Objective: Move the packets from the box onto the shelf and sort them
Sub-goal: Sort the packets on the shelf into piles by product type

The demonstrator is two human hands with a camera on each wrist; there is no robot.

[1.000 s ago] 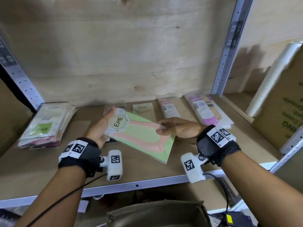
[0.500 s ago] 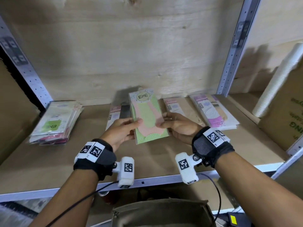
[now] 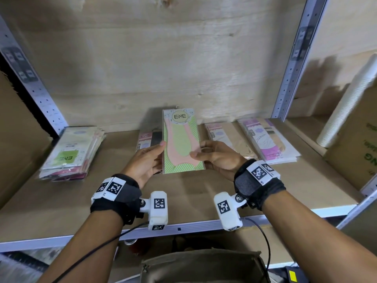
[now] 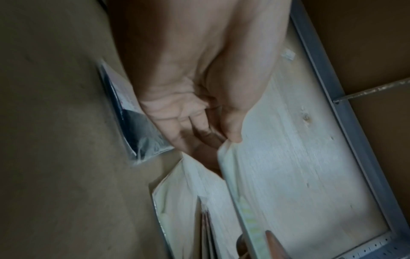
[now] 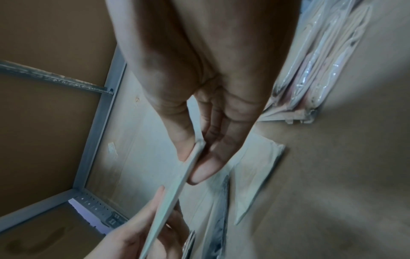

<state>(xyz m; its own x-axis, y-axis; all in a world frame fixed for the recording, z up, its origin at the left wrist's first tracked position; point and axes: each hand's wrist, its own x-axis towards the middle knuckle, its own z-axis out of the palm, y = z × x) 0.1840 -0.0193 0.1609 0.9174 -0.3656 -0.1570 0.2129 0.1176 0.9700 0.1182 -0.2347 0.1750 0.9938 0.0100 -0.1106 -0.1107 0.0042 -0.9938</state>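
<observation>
A green and pink ENE packet (image 3: 181,141) stands upright above the middle of the wooden shelf (image 3: 183,193). My left hand (image 3: 158,153) pinches its left edge, thumb in front. My right hand (image 3: 201,155) pinches its right edge the same way. In the left wrist view the thumb (image 4: 233,135) lies on the packet's edge (image 4: 246,206). In the right wrist view thumb and finger (image 5: 206,168) clamp the thin packet (image 5: 175,187). The brown box (image 3: 202,266) sits below the shelf's front rail; its inside is hidden.
A stack of packets (image 3: 69,154) lies at the shelf's left. Behind the held packet lie a pink and black packet (image 3: 146,139), a beige one (image 3: 224,139) and a purple pile (image 3: 267,141). A cardboard carton (image 3: 359,144) and a white roll (image 3: 346,107) stand beyond the right post (image 3: 293,58).
The packet has turned from a slanted, nearly flat pose to upright and moved back toward the shelf wall. Both hands have stayed on its edges.
</observation>
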